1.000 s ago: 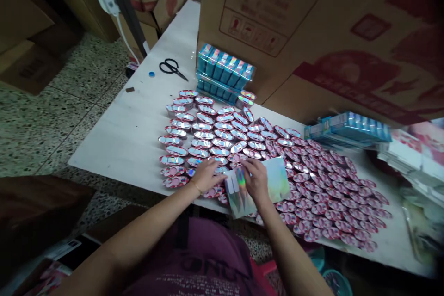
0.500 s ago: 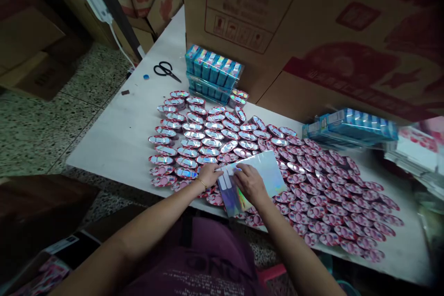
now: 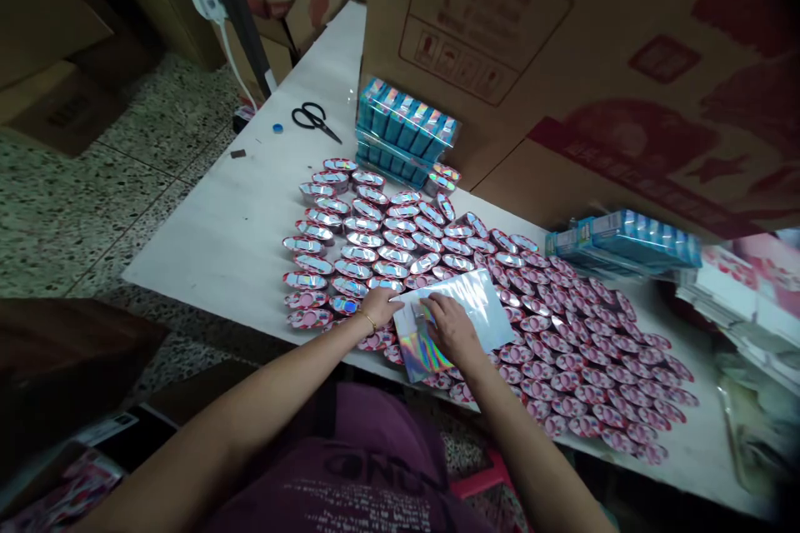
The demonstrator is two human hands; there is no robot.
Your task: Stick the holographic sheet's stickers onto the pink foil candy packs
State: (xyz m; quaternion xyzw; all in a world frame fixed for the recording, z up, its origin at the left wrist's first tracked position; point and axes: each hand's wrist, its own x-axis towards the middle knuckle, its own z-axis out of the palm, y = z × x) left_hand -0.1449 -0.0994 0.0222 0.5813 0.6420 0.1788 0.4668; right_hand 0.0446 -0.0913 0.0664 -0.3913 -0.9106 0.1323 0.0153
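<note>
Just in front of the body, over the near part of the desk (image 3: 200, 241), both hands are at one shiny sheet (image 3: 491, 312), a little apart from each other. The left hand (image 3: 378, 310), with a thin bracelet (image 3: 367, 318) at its wrist, has its fingertips at the sheet's left corner; whether they pinch it, I cannot tell. The right hand (image 3: 455, 328) is over the sheet with its fingers bent down, and their grip is hidden too. Beneath them the sheet lies across the packed oval containers, its rainbow-tinted part close under the right hand and its paler part reaching out to the right of it.

Around the hands the containers stand side by side: those with silvery tops (image 3: 361, 239) spread beyond and to the left, those with pink tops (image 3: 572, 383) mostly to the right. Farther ahead of the hands is a clear-wrapped pack of blue boxes (image 3: 405, 127), against a big carton (image 3: 493, 125). Ahead and to the left lie black scissors (image 3: 317, 123), a small blue cap (image 3: 277, 128) and a brown scrap (image 3: 238, 154). Well to the right are another blue pack (image 3: 647, 237) and, past it, a white-and-pink stack (image 3: 743, 287).
</note>
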